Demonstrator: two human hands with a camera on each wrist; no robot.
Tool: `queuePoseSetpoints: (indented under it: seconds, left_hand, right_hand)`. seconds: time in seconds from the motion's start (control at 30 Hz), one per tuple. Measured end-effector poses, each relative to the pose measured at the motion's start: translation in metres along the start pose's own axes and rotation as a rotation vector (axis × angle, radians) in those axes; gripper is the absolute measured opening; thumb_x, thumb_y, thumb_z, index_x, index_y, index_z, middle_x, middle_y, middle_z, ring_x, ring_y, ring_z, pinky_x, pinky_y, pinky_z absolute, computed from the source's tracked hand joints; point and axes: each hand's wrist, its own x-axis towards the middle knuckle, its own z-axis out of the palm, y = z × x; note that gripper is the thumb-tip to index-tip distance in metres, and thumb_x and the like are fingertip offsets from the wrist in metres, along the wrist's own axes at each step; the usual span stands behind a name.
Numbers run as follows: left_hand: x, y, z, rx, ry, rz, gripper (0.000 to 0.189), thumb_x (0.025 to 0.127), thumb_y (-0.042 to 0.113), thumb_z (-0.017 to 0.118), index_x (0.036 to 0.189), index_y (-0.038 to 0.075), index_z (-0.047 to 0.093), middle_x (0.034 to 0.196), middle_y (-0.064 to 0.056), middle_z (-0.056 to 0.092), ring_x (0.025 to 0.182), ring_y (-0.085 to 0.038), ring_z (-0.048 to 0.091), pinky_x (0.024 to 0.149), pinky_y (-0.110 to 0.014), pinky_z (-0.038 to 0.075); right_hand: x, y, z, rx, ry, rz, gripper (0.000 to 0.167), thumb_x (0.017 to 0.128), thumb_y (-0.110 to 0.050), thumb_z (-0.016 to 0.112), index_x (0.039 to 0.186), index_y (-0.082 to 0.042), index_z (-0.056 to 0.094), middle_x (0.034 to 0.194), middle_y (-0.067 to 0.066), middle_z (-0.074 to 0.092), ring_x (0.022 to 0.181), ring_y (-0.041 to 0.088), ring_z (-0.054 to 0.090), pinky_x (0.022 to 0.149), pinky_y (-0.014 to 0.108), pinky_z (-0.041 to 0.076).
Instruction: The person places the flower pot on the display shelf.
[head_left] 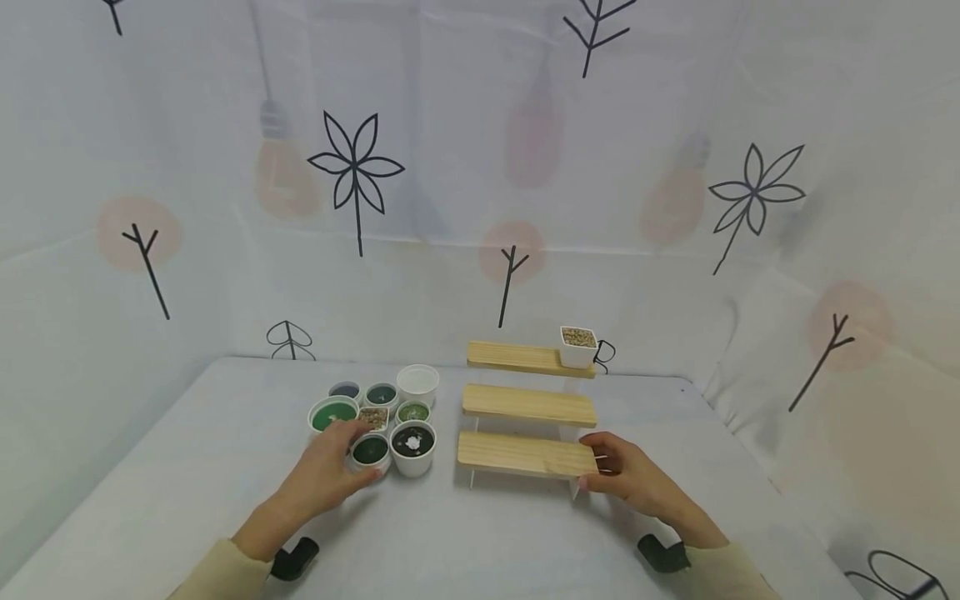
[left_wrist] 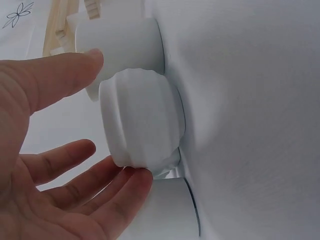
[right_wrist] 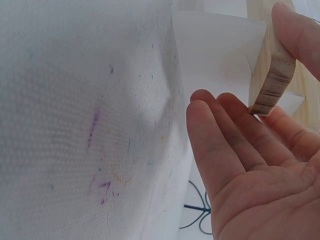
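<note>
My left hand [head_left: 326,471] reaches around a small white fluted pot [left_wrist: 142,117] with a dark green top [head_left: 371,450]. In the left wrist view fingertips touch one side of it, while the thumb stands off from the other side. Beside it is a white pot with a dark filling and a white spot [head_left: 413,442]. My right hand [head_left: 637,479] is at the right end of the lowest board of a three-step wooden stand [head_left: 525,454], thumb and straight fingers on either side of the board end [right_wrist: 272,82]. Firm contact there cannot be judged.
Several white pots with green, grey or grainy tops cluster at left, near an empty-looking white cup [head_left: 417,382]. A square white pot of grains [head_left: 578,346] stands on the top board [head_left: 513,357]. A patterned cloth [head_left: 450,208] hangs behind the white table [head_left: 450,542].
</note>
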Motion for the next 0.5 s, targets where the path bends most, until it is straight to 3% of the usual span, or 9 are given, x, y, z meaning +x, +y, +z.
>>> queuePoseSetpoints:
  seconds: [0.5]
  left_hand:
    - [0.0014, -0.0055, 0.0068, -0.008, -0.032, -0.079, 0.065, 0.069, 0.019, 0.085, 0.122, -0.004, 0.054, 0.118, -0.019, 0.058, 0.113, -0.036, 0.053, 0.098, -0.051, 0.041]
  right_hand:
    - [-0.0005, -0.0009, -0.0003, 0.002, -0.002, -0.002, 0.057, 0.083, -0.018, 0.075, 0.127, 0.005, 0.046, 0.118, 0.02, 0.057, 0.103, 0.03, 0.06, 0.079, 0.025, 0.051]
